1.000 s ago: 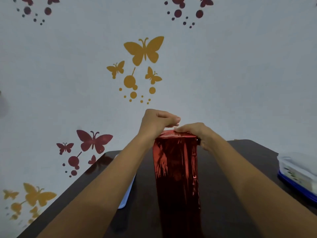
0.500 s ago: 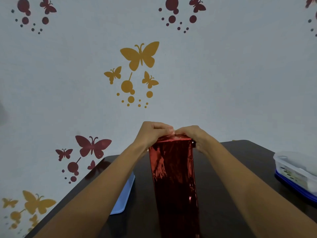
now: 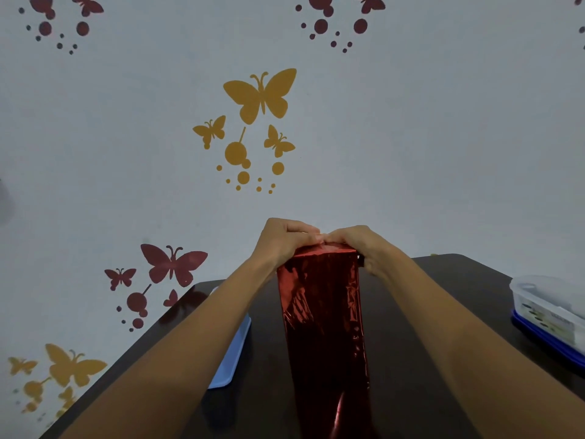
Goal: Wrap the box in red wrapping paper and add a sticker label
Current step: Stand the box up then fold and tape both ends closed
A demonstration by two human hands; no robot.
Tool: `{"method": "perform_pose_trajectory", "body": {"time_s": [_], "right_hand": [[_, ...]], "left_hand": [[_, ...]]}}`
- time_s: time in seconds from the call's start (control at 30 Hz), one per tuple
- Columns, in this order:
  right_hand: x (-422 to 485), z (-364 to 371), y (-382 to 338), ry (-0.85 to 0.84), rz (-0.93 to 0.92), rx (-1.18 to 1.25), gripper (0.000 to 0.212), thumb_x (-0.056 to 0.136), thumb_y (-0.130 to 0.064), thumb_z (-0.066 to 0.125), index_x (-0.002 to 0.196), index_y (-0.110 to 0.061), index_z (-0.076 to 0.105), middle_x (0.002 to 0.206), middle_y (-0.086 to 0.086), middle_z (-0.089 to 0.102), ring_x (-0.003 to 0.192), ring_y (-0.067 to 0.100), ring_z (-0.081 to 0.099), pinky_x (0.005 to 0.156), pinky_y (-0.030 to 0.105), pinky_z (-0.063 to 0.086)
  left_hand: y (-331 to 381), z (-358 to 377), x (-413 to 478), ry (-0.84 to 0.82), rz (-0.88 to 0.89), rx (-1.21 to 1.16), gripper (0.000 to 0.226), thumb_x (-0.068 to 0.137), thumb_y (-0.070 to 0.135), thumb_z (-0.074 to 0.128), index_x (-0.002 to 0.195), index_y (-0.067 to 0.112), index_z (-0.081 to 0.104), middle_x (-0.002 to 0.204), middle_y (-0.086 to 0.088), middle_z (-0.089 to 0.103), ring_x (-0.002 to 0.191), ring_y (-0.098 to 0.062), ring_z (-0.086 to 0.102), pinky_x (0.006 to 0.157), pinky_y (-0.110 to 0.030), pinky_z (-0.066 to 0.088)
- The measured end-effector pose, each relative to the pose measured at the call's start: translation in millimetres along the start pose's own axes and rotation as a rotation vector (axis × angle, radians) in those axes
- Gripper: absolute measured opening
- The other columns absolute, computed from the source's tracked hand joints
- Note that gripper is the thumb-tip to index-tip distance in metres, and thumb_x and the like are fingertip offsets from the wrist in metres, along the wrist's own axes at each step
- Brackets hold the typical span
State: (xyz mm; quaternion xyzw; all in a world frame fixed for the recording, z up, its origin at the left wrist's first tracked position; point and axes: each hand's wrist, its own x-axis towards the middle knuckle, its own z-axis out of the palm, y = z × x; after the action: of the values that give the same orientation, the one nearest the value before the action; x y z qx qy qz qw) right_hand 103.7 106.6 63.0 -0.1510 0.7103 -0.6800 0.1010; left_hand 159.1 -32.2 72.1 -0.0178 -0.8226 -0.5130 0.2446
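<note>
A tall box covered in shiny red wrapping paper (image 3: 323, 327) stands on end on the dark table (image 3: 443, 312), running from the bottom edge up to my hands. My left hand (image 3: 283, 240) and my right hand (image 3: 361, 245) meet at its top end, fingertips curled and pinching the red paper flap there. A small dark bit shows at the top right corner under my right hand. The box itself is hidden by the paper. No sticker label is in view.
A light blue flat tray (image 3: 232, 359) lies on the table left of the box, partly under my left forearm. A clear plastic container with a blue base (image 3: 550, 315) sits at the right edge. A wall with butterfly decals stands behind the table.
The fingertips of both hands have drawn closer together over the top of the box and now curl tighter on the flap. The view has tilted slightly, showing more of the blue tray.
</note>
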Motion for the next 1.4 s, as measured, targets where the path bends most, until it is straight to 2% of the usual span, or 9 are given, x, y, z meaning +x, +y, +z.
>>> {"method": "perform_pose_trajectory", "body": {"time_s": [0.13,0.27,0.43,0.57,0.73,0.93,1.03,1.2,1.4], "right_hand": [[1.8,0.1,0.4,0.006,-0.008,-0.021,0.010,0.086,-0.014,0.064,0.090,-0.005,0.066,0.074,0.002,0.062,0.062,0.011,0.057,0.045,0.017,0.045],[4.3,-0.9,0.9,0.003,-0.024,-0.034,0.009,0.086,-0.012,0.062,0.079,-0.008,0.064,0.072,0.003,0.060,0.062,0.013,0.057,0.055,0.022,0.046],[4.4,-0.8,2.5,0.002,-0.035,-0.044,0.014,0.088,-0.013,0.061,0.074,-0.010,0.062,0.065,0.000,0.059,0.055,0.010,0.056,0.051,0.020,0.045],[6.0,0.0,3.5,-0.001,-0.039,-0.058,0.009,0.086,-0.013,0.062,0.078,-0.009,0.064,0.071,0.002,0.060,0.060,0.013,0.056,0.058,0.023,0.046],[4.5,0.6,3.3,0.004,-0.042,-0.076,0.007,0.087,-0.015,0.062,0.085,-0.008,0.065,0.076,0.002,0.062,0.065,0.014,0.057,0.060,0.025,0.046],[4.8,0.9,3.3,0.000,-0.042,-0.080,0.014,0.088,-0.018,0.063,0.086,-0.004,0.064,0.078,0.004,0.063,0.069,0.015,0.058,0.063,0.025,0.047],[1.0,0.2,2.0,-0.029,-0.084,-0.088,0.007,0.090,-0.017,0.062,0.092,-0.013,0.057,0.076,0.004,0.060,0.063,0.013,0.055,0.062,0.026,0.045],[-0.5,-1.9,2.5,-0.082,-0.143,-0.109,0.037,0.092,-0.012,0.057,0.126,-0.025,0.047,0.074,0.001,0.060,0.056,0.008,0.053,0.059,0.024,0.042],[-2.9,-1.2,1.8,-0.080,-0.119,-0.035,0.053,0.090,-0.008,0.059,0.132,-0.029,0.035,0.084,0.002,0.057,0.067,0.011,0.054,0.063,0.027,0.045]], "left_hand": [[1.5,-2.7,1.4,-0.028,0.011,0.070,0.019,0.076,0.015,0.077,0.095,0.012,0.075,0.096,0.001,0.073,0.091,-0.007,0.066,0.080,-0.013,0.048],[0.9,-1.8,3.1,-0.025,0.033,0.214,0.021,0.061,0.043,0.078,0.082,0.039,0.075,0.099,0.015,0.072,0.107,-0.011,0.061,0.105,-0.044,0.038],[-4.9,-0.4,9.2,-0.014,0.035,0.246,0.026,0.050,0.057,0.070,0.076,0.054,0.070,0.103,0.018,0.070,0.114,-0.011,0.058,0.109,-0.052,0.027],[-5.6,-2.2,9.6,-0.040,0.010,0.201,0.046,0.067,0.034,0.082,0.111,0.033,0.069,0.119,0.007,0.067,0.120,-0.013,0.056,0.112,-0.048,0.029],[4.1,-10.6,14.2,-0.184,-0.202,0.120,0.073,0.080,0.012,0.074,0.143,0.023,0.040,0.138,-0.004,0.053,0.124,-0.020,0.052,0.101,-0.033,0.044],[13.6,-3.8,24.9,-0.092,-0.466,0.089,0.022,0.077,0.014,0.074,0.096,0.008,0.064,0.084,-0.006,0.063,0.069,-0.020,0.063,0.059,-0.031,0.053],[14.2,-2.8,35.0,-0.117,-0.517,0.190,0.028,0.077,0.019,0.073,0.100,0.007,0.064,0.091,-0.007,0.064,0.074,-0.021,0.063,0.060,-0.032,0.053],[20.8,8.5,42.1,-0.230,-0.544,0.428,0.015,0.088,0.023,0.055,0.087,0.008,0.056,0.079,-0.007,0.054,0.065,-0.020,0.053,0.058,-0.029,0.044],[20.3,6.1,47.0,-0.360,-0.621,0.542,0.016,0.089,0.015,0.053,0.094,0.002,0.061,0.088,-0.014,0.064,0.082,-0.028,0.062,0.087,-0.036,0.048]]}}
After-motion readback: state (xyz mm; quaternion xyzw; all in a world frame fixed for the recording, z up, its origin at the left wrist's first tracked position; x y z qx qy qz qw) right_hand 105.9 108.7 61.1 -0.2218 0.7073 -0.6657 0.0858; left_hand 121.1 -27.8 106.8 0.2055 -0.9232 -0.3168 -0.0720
